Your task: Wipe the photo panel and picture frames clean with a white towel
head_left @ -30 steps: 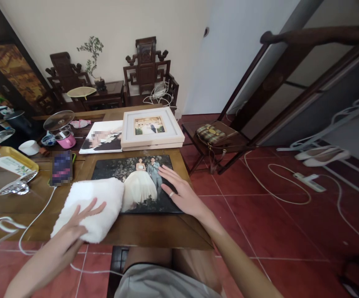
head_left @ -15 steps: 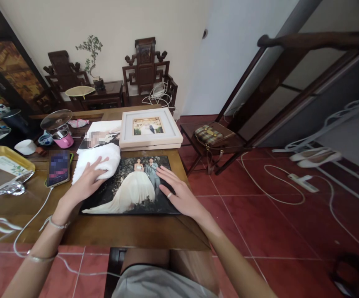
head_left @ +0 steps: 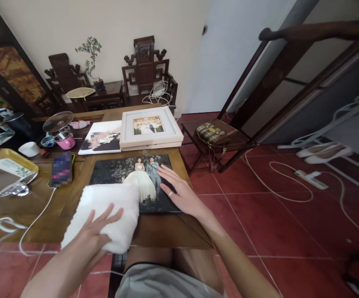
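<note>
A large dark wedding photo print (head_left: 117, 171) lies flat on the wooden table (head_left: 163, 231) in front of me. My left hand (head_left: 97, 229) presses flat, fingers spread, on a folded white towel (head_left: 107, 207) that covers the print's near left corner and hangs past the table's front edge. My right hand (head_left: 179, 192), a ring on one finger, rests flat with fingers stretched on the print's right side. Behind the print stand a white framed photo (head_left: 150, 126) and another flat print (head_left: 103, 138).
A phone (head_left: 61, 169) with a white cable lies left of the print. Further left are a yellow tray (head_left: 10, 163), a pink cup (head_left: 66, 140) and a small fan (head_left: 58, 121). Carved chairs (head_left: 146, 70) stand behind. A stool with a bag (head_left: 212, 133) and floor cables (head_left: 291, 186) are on the right.
My left hand has slid the white towel from the print's far left corner back toward me to the near left corner. My right hand stays in place on the print.
</note>
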Demonstrator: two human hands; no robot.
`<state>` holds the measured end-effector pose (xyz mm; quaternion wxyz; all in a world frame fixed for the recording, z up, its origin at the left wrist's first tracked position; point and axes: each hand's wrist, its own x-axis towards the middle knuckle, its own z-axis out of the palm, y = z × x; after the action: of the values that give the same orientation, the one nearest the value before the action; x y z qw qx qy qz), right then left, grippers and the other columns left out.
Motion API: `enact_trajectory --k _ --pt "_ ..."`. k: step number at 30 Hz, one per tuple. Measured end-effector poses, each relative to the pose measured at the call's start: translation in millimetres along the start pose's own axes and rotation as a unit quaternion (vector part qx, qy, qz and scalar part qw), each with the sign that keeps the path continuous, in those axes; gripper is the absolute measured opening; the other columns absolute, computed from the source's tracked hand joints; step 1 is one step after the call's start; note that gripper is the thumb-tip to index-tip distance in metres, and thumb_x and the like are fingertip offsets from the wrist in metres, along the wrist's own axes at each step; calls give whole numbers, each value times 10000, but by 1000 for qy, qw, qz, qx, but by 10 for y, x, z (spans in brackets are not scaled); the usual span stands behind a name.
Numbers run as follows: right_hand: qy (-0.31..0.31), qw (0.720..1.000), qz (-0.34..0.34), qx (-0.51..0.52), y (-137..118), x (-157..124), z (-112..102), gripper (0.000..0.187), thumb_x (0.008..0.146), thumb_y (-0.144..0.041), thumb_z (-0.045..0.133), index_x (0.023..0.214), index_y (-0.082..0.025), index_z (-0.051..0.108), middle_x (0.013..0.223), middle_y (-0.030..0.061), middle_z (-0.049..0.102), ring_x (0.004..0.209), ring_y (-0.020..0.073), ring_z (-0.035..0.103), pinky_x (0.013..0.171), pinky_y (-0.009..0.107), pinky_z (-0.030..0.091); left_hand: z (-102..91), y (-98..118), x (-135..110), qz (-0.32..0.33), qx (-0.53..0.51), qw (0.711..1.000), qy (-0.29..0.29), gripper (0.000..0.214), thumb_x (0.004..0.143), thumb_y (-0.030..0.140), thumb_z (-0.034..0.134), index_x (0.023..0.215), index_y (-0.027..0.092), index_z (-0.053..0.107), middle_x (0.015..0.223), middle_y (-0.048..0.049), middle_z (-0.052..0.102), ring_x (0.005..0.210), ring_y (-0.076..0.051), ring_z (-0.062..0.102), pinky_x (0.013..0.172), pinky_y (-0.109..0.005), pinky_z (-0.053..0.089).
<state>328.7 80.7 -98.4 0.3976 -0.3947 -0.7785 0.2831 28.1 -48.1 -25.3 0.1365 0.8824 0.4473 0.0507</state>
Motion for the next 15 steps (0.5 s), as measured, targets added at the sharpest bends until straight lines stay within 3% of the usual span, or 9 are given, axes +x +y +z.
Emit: enact_trajectory --k 5,11,15 --pt "0 1000 -3 8 -5 4 -3 418 957 -364 465 1360 -284 536 1447 64 500 1399 233 368 1154 522 304 -152 -181 304 -8 -4 1000 -27 263 1001 284 362 1022 259 623 1578 36 249 1478 -202 136 1206 -493 146" --pt "2 1000 2 9 -1 -1 -8 417 957 -374 465 1355 -278 544 1447 63 501 1401 236 363 1161 504 301 -309 -745 942 -13 -9 999 -31 364 1007 421 339 1111 223 625 1552 -48 318 1475 -257 151 1186 -538 120" --pt "-4 1000 0 8 1 -1 -14 421 959 -354 465 1365 -267 534 1454 71 492 1404 238 358 1157 523 297 -359 -1079 1212 -27 2 1000 -7 452 988 500 322 1094 194 638 1517 -90 382 1462 -295 199 1179 -567 81"
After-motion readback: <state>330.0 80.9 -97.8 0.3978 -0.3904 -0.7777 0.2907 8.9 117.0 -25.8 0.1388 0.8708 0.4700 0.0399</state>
